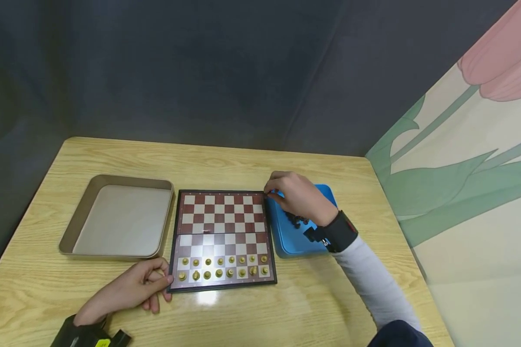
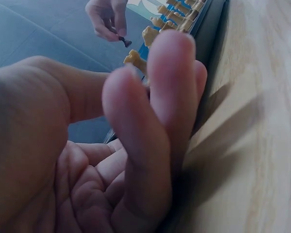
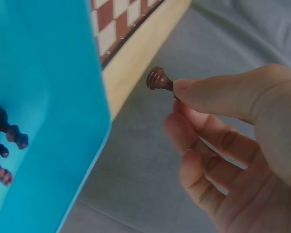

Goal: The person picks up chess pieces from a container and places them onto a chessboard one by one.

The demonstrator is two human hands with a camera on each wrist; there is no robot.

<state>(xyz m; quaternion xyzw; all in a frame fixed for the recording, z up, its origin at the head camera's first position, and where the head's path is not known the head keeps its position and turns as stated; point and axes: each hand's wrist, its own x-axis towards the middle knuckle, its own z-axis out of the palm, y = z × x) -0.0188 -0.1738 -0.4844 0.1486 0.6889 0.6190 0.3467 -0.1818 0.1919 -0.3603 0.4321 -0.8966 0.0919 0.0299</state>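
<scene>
A chessboard (image 1: 226,226) with red-brown and white squares lies in the middle of the table. Two rows of gold chess pieces (image 1: 219,273) stand along its near side. My left hand (image 1: 141,284) holds the board's near left corner, the thumb at its edge; in the left wrist view the fingers (image 2: 140,141) hide most of that contact. Above the board's far right corner, my right hand (image 1: 297,193) pinches a dark brown chess piece (image 3: 158,80) between thumb and fingertips. Below that hand, more dark chess pieces (image 3: 5,136) lie in a blue tray (image 1: 295,246).
To the left of the board sits a shallow beige tray (image 1: 121,219). The blue tray stands close against the board's right edge. Dark cloth (image 1: 199,72) rises behind the wooden table (image 1: 226,164), and a flower-patterned surface (image 1: 469,193) stands at the right.
</scene>
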